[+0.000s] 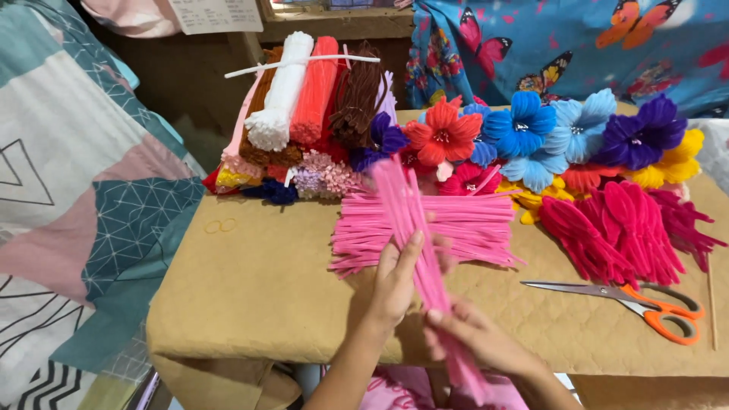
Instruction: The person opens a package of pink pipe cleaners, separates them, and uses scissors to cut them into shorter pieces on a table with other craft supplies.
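Lower centre of the frame: left hand (396, 285) and right hand (472, 334) both closed around 1 bunch of pink pipe cleaners (414, 228) — light, fuzzy, easily bent. Probably best gripped mid-bundle, above the tabletop (258, 281) — scissors (645, 300) at right.

Work surface: a tan padded board (258, 281) spanning the scene's middle. Far left on it, upright-leaning bundles of pipe cleaners (307, 106) in white, coral, brown and lilac. Centre, a flat heap of pink pipe cleaners (471, 228) lying crosswise. Far right, a row of finished pipe-cleaner flowers (547, 133) in red, blue, pale blue, purple and yellow. Right, a pile of magenta petal loops (623, 228). Near right, orange-handled scissors (630, 300), closed, lying flat. Left, two thin rubber bands (219, 225).
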